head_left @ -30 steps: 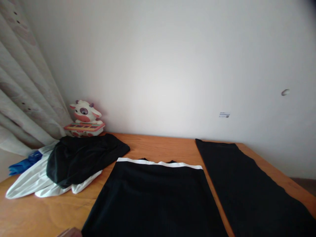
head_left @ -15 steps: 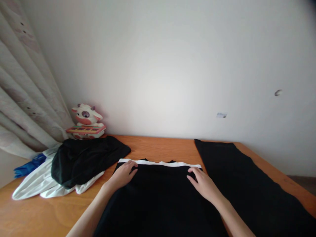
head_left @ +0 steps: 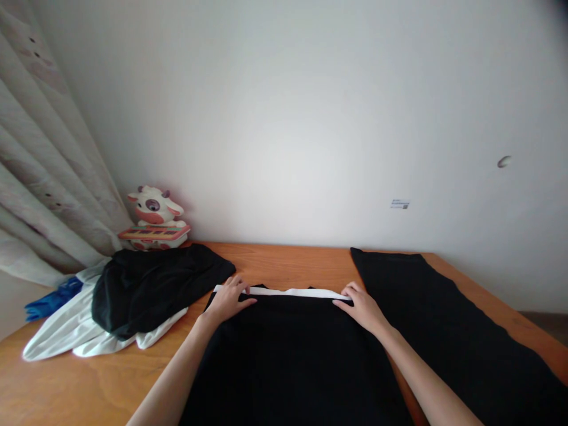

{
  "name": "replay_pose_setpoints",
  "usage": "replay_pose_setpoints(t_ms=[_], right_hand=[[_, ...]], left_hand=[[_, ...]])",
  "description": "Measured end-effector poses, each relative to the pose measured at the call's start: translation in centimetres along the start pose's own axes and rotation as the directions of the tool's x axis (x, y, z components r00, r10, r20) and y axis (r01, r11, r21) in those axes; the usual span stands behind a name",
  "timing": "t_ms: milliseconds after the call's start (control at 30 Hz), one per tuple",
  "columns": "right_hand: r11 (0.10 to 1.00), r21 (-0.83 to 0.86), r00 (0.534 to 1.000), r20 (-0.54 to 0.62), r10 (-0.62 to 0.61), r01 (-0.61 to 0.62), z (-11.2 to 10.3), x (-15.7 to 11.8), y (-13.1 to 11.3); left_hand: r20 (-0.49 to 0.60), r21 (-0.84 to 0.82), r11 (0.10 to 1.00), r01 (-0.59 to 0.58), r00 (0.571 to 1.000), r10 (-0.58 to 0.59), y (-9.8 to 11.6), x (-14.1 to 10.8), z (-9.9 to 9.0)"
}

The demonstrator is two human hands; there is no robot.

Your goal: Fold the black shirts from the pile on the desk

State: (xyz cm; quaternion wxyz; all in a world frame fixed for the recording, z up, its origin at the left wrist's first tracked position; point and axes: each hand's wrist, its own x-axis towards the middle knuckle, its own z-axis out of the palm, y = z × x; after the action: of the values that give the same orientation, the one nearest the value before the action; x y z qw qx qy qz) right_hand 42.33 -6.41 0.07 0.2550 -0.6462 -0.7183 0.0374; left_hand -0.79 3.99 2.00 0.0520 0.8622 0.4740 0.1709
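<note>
A black garment [head_left: 293,361] lies spread in front of me, with a white band [head_left: 293,292] along its far edge. At the left end of that band, my left hand [head_left: 228,300] has its fingers over the edge and its thumb on the near side. My right hand [head_left: 361,307] grips the right end in the same way, fingers curled at the far edge and thumb on the black cloth. Between the hands the band runs nearly straight. The garment's near end goes out of view at the bottom.
On the wooden table [head_left: 288,260], another black cloth [head_left: 444,319] lies flat to the right. At left are a heaped black garment [head_left: 151,290], white cloth [head_left: 57,337] and a blue item [head_left: 57,299]. A cow toy with a keyboard [head_left: 155,219] stands by the curtain [head_left: 48,154] and wall.
Both hands have moved onto the band, with fingers over its far edge. The right hand has shifted slightly up, and the band, wavy before, is straighter.
</note>
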Motion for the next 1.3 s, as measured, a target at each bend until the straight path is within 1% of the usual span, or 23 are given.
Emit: replay_pose_setpoints(t_ms=[67, 133, 200, 267, 333, 400, 433, 500, 633, 733, 833, 1000, 1133, 1233, 1300], right_hand=[[0.998, -0.014, 0.996, -0.057, -0.066, 0.066, -0.3, -0.7, -0.2], [0.991, -0.037, 0.989, -0.074, -0.132, 0.129, -0.5, -1.4, -0.2], [0.977, -0.074, 0.975, -0.087, -0.205, 0.199, -0.6, -2.1, 0.0], [0.953, -0.106, 0.949, -0.116, -0.294, 0.282, -0.6, -3.0, 0.2], [0.927, -0.119, 0.917, -0.146, -0.372, 0.357, -0.5, -3.8, 0.4], [0.914, -0.119, 0.898, -0.176, -0.404, 0.388, -0.5, -4.4, 0.6], [0.914, -0.119, 0.895, -0.188, -0.404, 0.387, -0.5, -4.6, 0.6], [0.921, -0.124, 0.899, -0.203, -0.388, 0.37, -0.4, -4.8, 0.7], [0.931, -0.145, 0.908, -0.213, -0.36, 0.334, -0.2, -4.9, 1.1], [0.949, -0.135, 0.933, -0.191, -0.306, 0.284, -0.1, -4.9, 1.2], [0.972, -0.109, 0.962, -0.159, -0.223, 0.208, -0.1, -5.0, 1.1], [0.991, 0.004, 0.98, -0.15, -0.132, 0.134, -0.2, -5.1, 1.0], [0.988, 0.059, 0.983, -0.122, -0.135, 0.143, -0.3, -5.3, 1.0], [0.984, 0.067, 0.984, -0.07, -0.162, 0.167, -0.6, -5.4, 0.8], [0.984, 0.088, 0.987, -0.053, -0.152, 0.156, -0.7, -5.4, 0.7]], left_hand=[[0.002, -0.023, 1.0, -0.011, 1.0, 0.011, -0.5, -0.2, 0.1], [-0.002, -0.046, 0.999, 0.023, 1.0, -0.023, -1.1, -0.3, 0.5], [-0.043, -0.059, 0.997, 0.045, 0.998, -0.048, -1.6, -0.4, 0.8], [-0.1, -0.09, 0.996, 0.006, 0.995, -0.015, -1.9, -0.8, 1.2], [-0.172, -0.122, 0.99, -0.067, 0.984, 0.046, -1.9, -1.6, 1.5], [-0.249, -0.129, 0.984, -0.122, 0.965, 0.087, -1.9, -2.4, 1.5], [-0.274, -0.129, 0.982, -0.135, 0.957, 0.096, -1.9, -2.8, 1.5], [-0.285, -0.132, 0.981, -0.142, 0.953, 0.1, -2.0, -3.4, 1.4], [-0.264, -0.102, 0.982, -0.161, 0.956, 0.129, -1.9, -3.7, 1.0], [-0.246, -0.063, 0.985, -0.159, 0.959, 0.139, -1.6, -3.6, 0.7], [-0.232, -0.074, 0.987, -0.14, 0.966, 0.119, -1.1, -3.6, 0.4], [-0.159, -0.147, 0.987, -0.07, 0.986, 0.046, -1.1, -3.6, 0.6], [-0.163, -0.137, 0.99, -0.037, 0.987, 0.014, -1.2, -3.7, 1.0], [-0.151, -0.127, 0.989, -0.074, 0.987, 0.054, -1.0, -3.9, 0.8], [-0.143, -0.13, 0.985, -0.11, 0.985, 0.091, -0.8, -4.0, 0.6]])
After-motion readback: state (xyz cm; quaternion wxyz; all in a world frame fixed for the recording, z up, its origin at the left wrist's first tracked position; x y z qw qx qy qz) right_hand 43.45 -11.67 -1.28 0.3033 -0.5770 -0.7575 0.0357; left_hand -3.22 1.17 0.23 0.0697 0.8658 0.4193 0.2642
